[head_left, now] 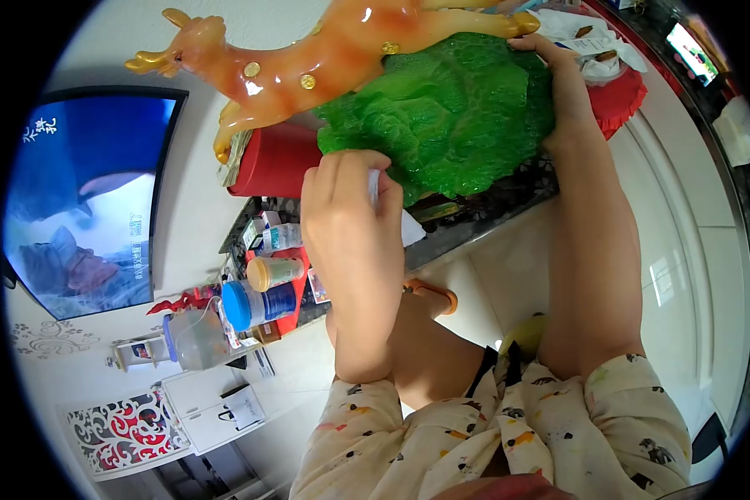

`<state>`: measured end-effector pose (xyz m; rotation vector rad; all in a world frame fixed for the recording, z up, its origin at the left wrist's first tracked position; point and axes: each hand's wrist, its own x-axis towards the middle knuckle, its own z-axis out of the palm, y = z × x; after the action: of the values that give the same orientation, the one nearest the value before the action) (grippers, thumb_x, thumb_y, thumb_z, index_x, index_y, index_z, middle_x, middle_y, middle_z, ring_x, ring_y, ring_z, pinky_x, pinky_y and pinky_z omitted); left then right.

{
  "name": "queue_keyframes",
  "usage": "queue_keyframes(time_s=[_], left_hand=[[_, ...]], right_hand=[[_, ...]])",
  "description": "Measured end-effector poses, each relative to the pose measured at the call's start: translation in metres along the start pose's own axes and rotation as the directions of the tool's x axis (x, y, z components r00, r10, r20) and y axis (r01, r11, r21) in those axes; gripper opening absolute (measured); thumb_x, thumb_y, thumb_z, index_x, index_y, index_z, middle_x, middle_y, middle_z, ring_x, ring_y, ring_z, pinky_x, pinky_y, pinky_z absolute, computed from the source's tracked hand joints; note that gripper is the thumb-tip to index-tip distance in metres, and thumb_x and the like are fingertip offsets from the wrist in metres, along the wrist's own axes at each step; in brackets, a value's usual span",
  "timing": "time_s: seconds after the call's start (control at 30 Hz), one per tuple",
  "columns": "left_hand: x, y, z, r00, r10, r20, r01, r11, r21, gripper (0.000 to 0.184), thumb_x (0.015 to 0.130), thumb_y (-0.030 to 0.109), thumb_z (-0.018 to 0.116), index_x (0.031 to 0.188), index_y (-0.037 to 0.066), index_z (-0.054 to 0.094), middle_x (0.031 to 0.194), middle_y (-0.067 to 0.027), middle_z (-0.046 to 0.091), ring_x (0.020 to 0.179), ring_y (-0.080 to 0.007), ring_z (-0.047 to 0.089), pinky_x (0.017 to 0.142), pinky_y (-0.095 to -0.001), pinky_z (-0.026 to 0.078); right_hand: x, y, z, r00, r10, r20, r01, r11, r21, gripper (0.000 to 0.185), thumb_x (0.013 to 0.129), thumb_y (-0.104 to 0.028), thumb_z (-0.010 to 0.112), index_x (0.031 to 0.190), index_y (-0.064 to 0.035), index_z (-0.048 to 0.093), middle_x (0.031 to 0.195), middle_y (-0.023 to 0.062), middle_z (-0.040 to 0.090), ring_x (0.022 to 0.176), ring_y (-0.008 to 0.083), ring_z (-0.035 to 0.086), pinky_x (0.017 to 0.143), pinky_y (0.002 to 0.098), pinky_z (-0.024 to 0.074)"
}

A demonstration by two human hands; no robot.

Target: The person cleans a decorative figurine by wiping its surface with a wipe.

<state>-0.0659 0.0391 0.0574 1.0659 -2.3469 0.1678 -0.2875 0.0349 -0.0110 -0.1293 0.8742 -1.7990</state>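
Note:
A glossy orange deer figurine (325,62) with gold hooves and gold coin shapes stands on a bumpy green base (467,117). My left hand (350,196) is closed against the near left side of the base, with a folded white tissue or cloth (375,185) showing between its fingers. Another white piece (412,229) shows below that hand; whether it is the same one I cannot tell. My right hand (554,62) grips the right edge of the base, its fingertips by a gold rear hoof (521,23). Its palm is partly hidden.
Under the base is a dark patterned stone top (458,237). A red box (279,158), a blue-lidded jar (254,304), a yellow-lidded jar (273,273) and small boxes stand at left. A television (100,200) hangs on the wall. A red round item (621,100) lies right.

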Motion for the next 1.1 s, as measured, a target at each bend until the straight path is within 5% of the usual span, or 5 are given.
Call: queue_keyframes(time_s=[0.37, 0.6, 0.87, 1.1], left_hand=[[0.007, -0.004, 0.003, 0.956, -0.291, -0.045, 0.260, 0.905, -0.337, 0.025, 0.079, -0.004, 0.071, 0.094, 0.002, 0.053, 0.086, -0.0171, 0.065, 0.079, -0.0363, 0.066, 0.072, -0.0422, 0.052], [0.001, 0.000, 0.010, 0.988, -0.069, -0.136, 0.051, 0.990, -0.131, 0.024, 0.075, -0.007, 0.071, 0.089, 0.004, 0.054, 0.078, -0.0128, 0.060, 0.074, -0.0350, 0.060, 0.066, -0.0451, 0.047], [0.000, -0.001, 0.012, 0.986, -0.137, -0.092, 0.119, 0.978, -0.173, 0.023, 0.075, -0.004, 0.071, 0.086, 0.004, 0.053, 0.080, -0.0121, 0.062, 0.075, -0.0357, 0.060, 0.068, -0.0461, 0.048], [0.011, -0.021, 0.002, 0.924, -0.300, -0.236, 0.283, 0.954, -0.101, 0.023, 0.078, 0.000, 0.073, 0.089, 0.001, 0.053, 0.080, -0.0166, 0.066, 0.074, -0.0364, 0.065, 0.072, -0.0411, 0.052]], right_hand=[[-0.004, 0.000, 0.002, 1.000, -0.007, -0.011, 0.007, 1.000, -0.024, 0.035, 0.079, -0.029, 0.071, 0.103, -0.0041, 0.070, 0.096, 0.0091, 0.073, 0.084, 0.0228, 0.069, 0.080, 0.0379, 0.0555], [-0.002, 0.000, -0.001, 1.000, 0.004, -0.002, -0.004, 1.000, -0.009, 0.036, 0.078, -0.029, 0.072, 0.103, -0.0043, 0.070, 0.095, 0.0092, 0.072, 0.083, 0.0219, 0.068, 0.079, 0.0367, 0.0551], [0.002, 0.001, -0.003, 1.000, 0.016, -0.002, -0.016, 1.000, -0.017, 0.035, 0.077, -0.030, 0.073, 0.101, -0.0050, 0.070, 0.092, 0.0077, 0.071, 0.079, 0.0218, 0.068, 0.075, 0.0355, 0.0557], [0.009, 0.003, -0.008, 1.000, 0.005, 0.013, -0.005, 1.000, -0.027, 0.035, 0.077, -0.031, 0.074, 0.102, -0.0059, 0.070, 0.091, 0.0068, 0.071, 0.079, 0.0203, 0.069, 0.075, 0.0359, 0.0565]])
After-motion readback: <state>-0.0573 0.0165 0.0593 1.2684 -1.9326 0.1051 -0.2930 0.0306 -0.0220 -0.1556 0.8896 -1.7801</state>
